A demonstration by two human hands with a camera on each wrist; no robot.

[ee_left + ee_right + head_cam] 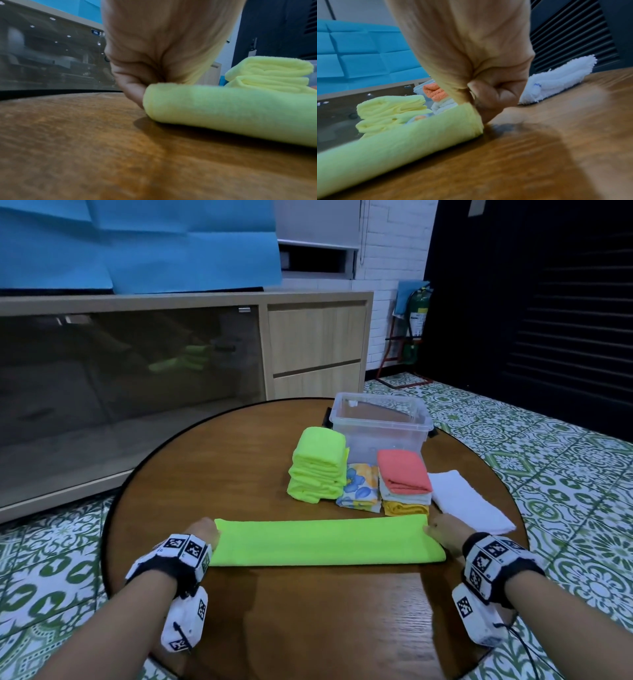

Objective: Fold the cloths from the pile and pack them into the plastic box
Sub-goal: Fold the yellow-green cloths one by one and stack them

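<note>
Pinching green cloth [325, 541] ends — wrist views show hands' curled fingers [132, 86].

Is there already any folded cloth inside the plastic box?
No, the clear plastic box in the head view holds nothing; the folded cloths are stacked on the table in front of it.

Head overhead; wrists low, sharing table [274, 628].
</note>
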